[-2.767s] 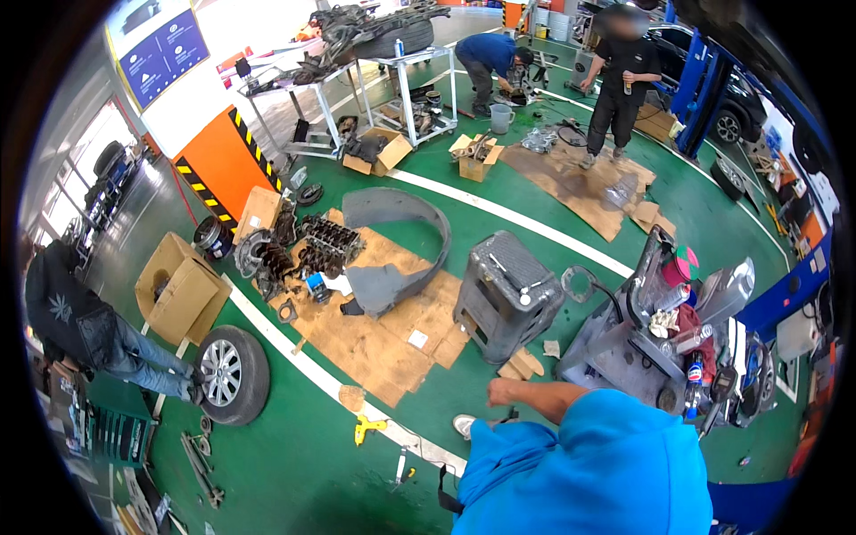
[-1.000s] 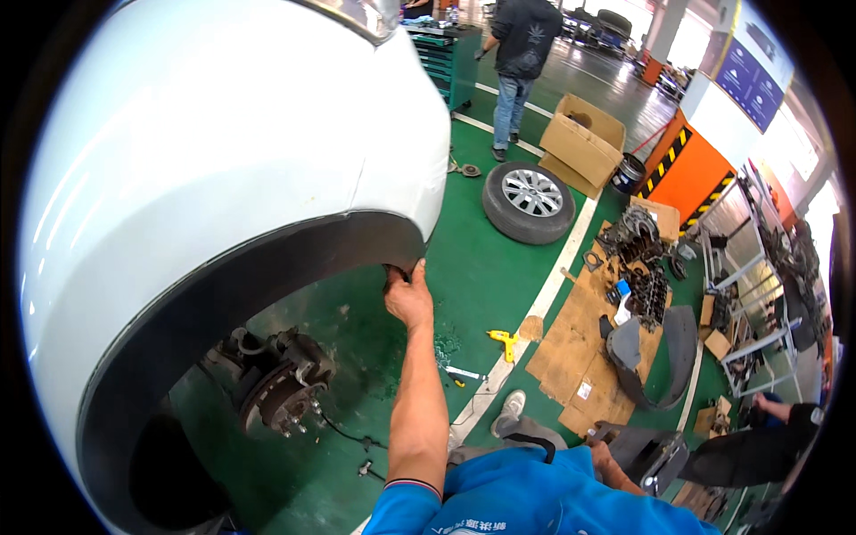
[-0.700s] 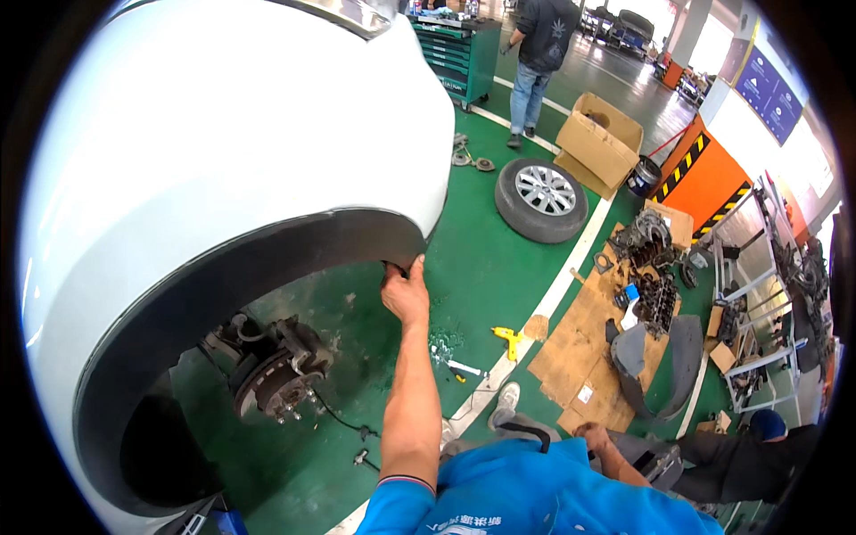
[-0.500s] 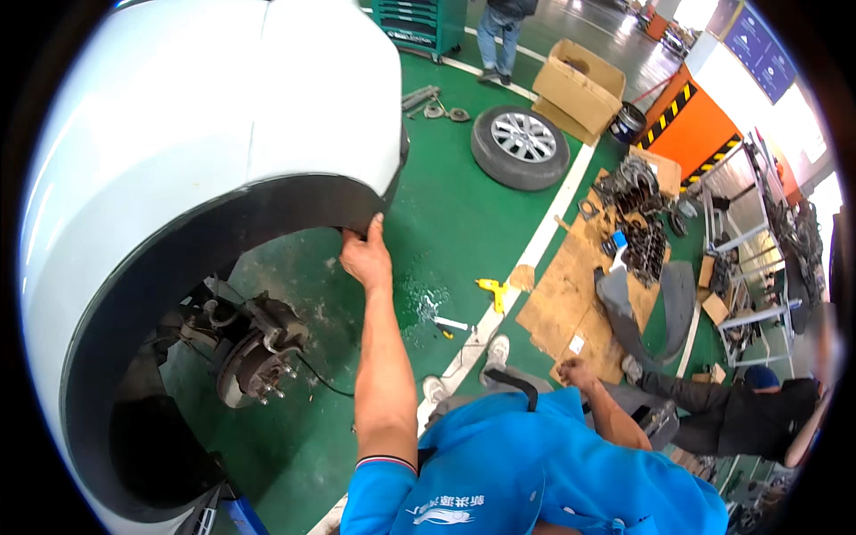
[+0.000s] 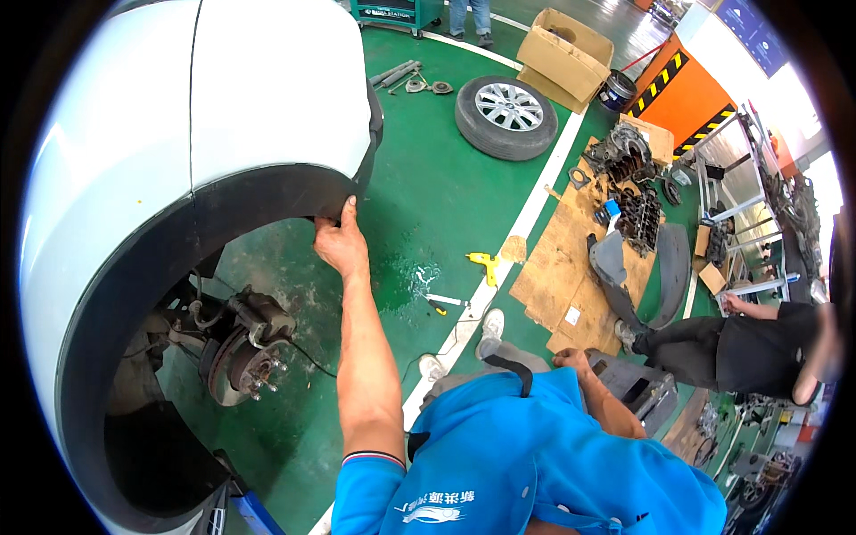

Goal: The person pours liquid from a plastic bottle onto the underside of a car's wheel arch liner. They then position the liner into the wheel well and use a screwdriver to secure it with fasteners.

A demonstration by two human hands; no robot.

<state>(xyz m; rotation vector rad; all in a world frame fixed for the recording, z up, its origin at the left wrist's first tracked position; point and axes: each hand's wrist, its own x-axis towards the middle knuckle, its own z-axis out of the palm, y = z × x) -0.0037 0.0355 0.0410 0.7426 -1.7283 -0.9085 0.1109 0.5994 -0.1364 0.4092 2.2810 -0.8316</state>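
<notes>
My left hand (image 5: 343,242) grips the black wheel arch trim (image 5: 299,189) of a white car. Its thumb lies on the outer face and the fingers are tucked under the lower edge, partly hidden. The trim curves along the white body panel (image 5: 276,89). Below the arch, the brake disc (image 5: 230,370) with its hub and studs is exposed, with no wheel on it. Beside my right leg, my right hand (image 5: 572,359) is held low with its fingers curled in; I see nothing in it. A dark grey plastic part (image 5: 637,392) lies close by.
A yellow glue gun (image 5: 486,267) lies by the white floor line, with a white-and-yellow tool (image 5: 439,301) near it. Farther off is a loose wheel (image 5: 506,116). Engine parts (image 5: 637,218) sit on cardboard (image 5: 544,303) at right. A co-worker in black (image 5: 758,352) is nearby.
The view has shifted, so most things sit a little farther left and higher. My left hand keeps its grip on the trim. My right hand has drawn slightly closer to the grey plastic part.
</notes>
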